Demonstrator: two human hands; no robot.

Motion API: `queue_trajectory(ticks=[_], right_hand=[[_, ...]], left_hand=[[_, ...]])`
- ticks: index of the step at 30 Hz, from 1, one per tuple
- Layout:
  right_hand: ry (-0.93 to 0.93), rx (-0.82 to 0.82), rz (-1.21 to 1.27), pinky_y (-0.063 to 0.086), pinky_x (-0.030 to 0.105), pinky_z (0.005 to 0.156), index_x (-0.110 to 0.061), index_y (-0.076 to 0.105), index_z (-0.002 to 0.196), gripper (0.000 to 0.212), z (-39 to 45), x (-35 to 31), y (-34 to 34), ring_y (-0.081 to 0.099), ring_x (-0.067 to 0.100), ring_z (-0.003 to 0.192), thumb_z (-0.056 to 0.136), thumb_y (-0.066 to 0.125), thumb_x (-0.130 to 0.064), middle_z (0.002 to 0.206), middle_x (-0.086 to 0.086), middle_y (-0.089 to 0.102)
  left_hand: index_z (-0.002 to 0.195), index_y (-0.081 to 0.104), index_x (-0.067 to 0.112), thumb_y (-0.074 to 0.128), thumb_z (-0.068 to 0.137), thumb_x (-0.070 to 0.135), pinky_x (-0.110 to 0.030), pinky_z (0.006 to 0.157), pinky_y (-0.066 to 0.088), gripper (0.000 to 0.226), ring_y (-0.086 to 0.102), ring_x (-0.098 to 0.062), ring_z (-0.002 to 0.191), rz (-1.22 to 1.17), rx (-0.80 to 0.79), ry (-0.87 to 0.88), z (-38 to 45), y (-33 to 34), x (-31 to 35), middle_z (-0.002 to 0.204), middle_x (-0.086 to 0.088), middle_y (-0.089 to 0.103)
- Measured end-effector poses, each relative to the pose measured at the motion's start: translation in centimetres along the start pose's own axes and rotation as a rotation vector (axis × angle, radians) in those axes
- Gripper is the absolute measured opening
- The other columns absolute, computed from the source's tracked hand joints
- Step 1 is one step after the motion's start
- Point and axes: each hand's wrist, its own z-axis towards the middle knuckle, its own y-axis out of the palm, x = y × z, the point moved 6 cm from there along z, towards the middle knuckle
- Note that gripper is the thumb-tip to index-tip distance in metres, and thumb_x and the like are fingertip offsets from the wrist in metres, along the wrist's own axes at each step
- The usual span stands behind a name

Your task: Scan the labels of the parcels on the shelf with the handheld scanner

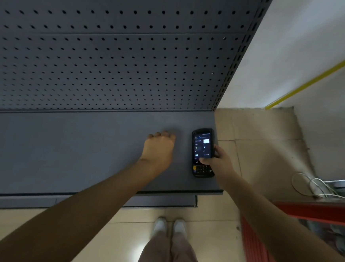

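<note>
Here, the left hand [159,148] rests knuckles-up on the grey shelf [73,148], its fingers [163,134] clenched under and grasping nothing. Just to its right, apart from it, the handheld scanner [203,153] lies near the shelf's right end, its long axis running front to back, lit screen up and top end pointing toward the perforated back panel [111,53]. The right hand [220,159] grips the scanner's right side, thumb across its face. Farther right, white cables [316,186] lie on the tiled floor [258,154].
</note>
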Motion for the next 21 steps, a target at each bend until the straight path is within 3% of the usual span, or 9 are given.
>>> queue_trajectory(ticks=[6,8,10,12,17,21], right_hand=[[-0.021,0.076,-0.163,0.052,0.043,0.086,-0.008,0.058,0.126,0.054,1.0,-0.1,-0.6,0.064,0.034,0.099,0.080,0.046,0.017,0.110,0.017,0.067],[-0.040,0.124,-0.223,0.054,0.030,0.067,-0.010,0.062,0.123,0.058,1.3,-0.2,-0.9,0.062,0.032,0.085,0.077,0.039,0.016,0.110,0.019,0.065],[-0.079,0.175,-0.274,0.041,0.010,0.047,-0.006,0.065,0.115,0.059,1.5,-0.4,-1.4,0.052,0.025,0.071,0.072,0.030,0.016,0.106,0.014,0.057],[-0.105,0.188,-0.291,0.034,0.008,0.041,-0.002,0.065,0.113,0.062,1.5,-0.6,-1.6,0.047,0.022,0.069,0.070,0.026,0.017,0.098,0.019,0.054],[-0.117,0.187,-0.308,0.040,0.025,0.053,-0.007,0.069,0.109,0.058,1.2,-0.2,-1.8,0.054,0.025,0.069,0.071,0.031,0.014,0.099,0.032,0.062],[-0.139,0.219,-0.312,0.055,0.040,0.068,-0.011,0.071,0.088,0.036,-0.1,-0.4,-2.2,0.066,0.034,0.079,0.071,0.042,0.002,0.090,0.020,0.070]], left_hand=[[0.127,0.051,0.006,0.050,0.095,0.010,-0.034,0.088,0.044,0.032,0.058,-0.028,0.107,-0.011,0.023,0.004,0.3,-0.1,0.3,0.123,-0.013,0.057],[0.125,0.052,0.006,0.050,0.095,0.009,-0.034,0.087,0.044,0.030,0.059,-0.028,0.106,-0.016,0.025,0.004,0.2,0.1,0.2,0.122,-0.012,0.058],[0.125,0.053,0.006,0.050,0.095,0.009,-0.034,0.087,0.045,0.030,0.059,-0.028,0.106,-0.016,0.032,0.004,0.2,0.3,0.2,0.122,-0.012,0.058],[0.124,0.053,0.006,0.049,0.095,0.008,-0.034,0.087,0.045,0.030,0.059,-0.028,0.106,-0.012,0.026,0.011,0.0,0.4,0.2,0.122,-0.012,0.058],[0.123,0.054,0.006,0.050,0.093,0.005,-0.033,0.085,0.045,0.031,0.059,-0.027,0.104,-0.015,0.014,0.004,-0.8,0.4,0.3,0.120,-0.012,0.058],[0.123,0.053,0.006,0.050,0.093,0.005,-0.031,0.082,0.043,0.030,0.059,-0.026,0.102,-0.010,0.034,0.005,-1.7,-0.2,0.1,0.120,-0.010,0.058]])
